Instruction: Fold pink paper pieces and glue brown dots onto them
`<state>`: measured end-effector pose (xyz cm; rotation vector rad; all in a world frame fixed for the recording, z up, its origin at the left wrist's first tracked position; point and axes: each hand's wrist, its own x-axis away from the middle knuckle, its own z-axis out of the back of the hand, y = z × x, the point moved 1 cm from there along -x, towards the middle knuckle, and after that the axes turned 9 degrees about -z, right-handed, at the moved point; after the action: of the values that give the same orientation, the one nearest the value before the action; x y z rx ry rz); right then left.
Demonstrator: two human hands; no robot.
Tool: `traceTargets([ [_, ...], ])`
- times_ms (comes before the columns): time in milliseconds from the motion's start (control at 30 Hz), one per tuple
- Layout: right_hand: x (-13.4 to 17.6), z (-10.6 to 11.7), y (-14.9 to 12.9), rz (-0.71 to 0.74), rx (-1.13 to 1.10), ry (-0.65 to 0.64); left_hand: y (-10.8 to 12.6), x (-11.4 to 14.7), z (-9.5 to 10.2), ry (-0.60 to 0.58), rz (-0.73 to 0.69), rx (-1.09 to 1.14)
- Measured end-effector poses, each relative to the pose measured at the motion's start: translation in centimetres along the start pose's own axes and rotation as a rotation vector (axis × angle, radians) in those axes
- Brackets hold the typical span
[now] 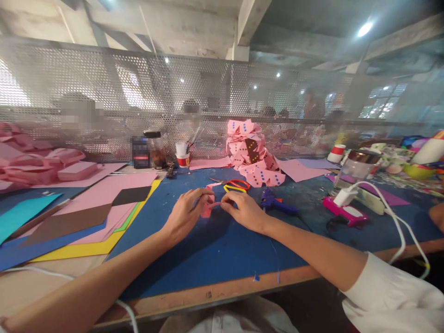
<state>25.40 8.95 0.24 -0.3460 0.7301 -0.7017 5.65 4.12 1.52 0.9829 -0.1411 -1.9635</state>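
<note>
Over the blue work mat (pixel 194 266), my left hand (pixel 183 212) has its fingers closed on a small folded pink paper piece (pixel 206 210). My right hand (pixel 246 212) pinches the end of a narrow pink strip that runs out from this piece. Just behind my right hand lie scissors (pixel 239 185) with red and yellow on the handles. To its right rests a blue glue gun (pixel 277 202). Farther back rises a stack of folded pink paper pieces (pixel 246 150) with blue, brown and yellow squares on them.
Coloured sheets (pixel 93 215) spread at the left, with pink paper parts (pixel 38 162) behind. A dark-lidded jar (pixel 157 150) and a paper cup (pixel 183 157) stand at the back. On the right are a clear jar (pixel 357 169) and a pink power strip (pixel 345 212) with white cables.
</note>
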Motion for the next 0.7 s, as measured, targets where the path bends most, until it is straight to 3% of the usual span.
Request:
traceTargets([
  [133,0.0,0.1,0.1,-0.033,-0.022,0.005,-1.7,-0.2,0.2,0.041,0.003,-0.065],
  [367,0.0,0.1,0.1,-0.058,-0.056,0.010,-4.1,-0.2,-0.5,-0.019,-0.135,-0.187],
  [700,-0.3,0.5,0.2,-0.200,-0.262,-0.032,-2.4,-0.2,0.2,0.034,-0.206,-0.139],
])
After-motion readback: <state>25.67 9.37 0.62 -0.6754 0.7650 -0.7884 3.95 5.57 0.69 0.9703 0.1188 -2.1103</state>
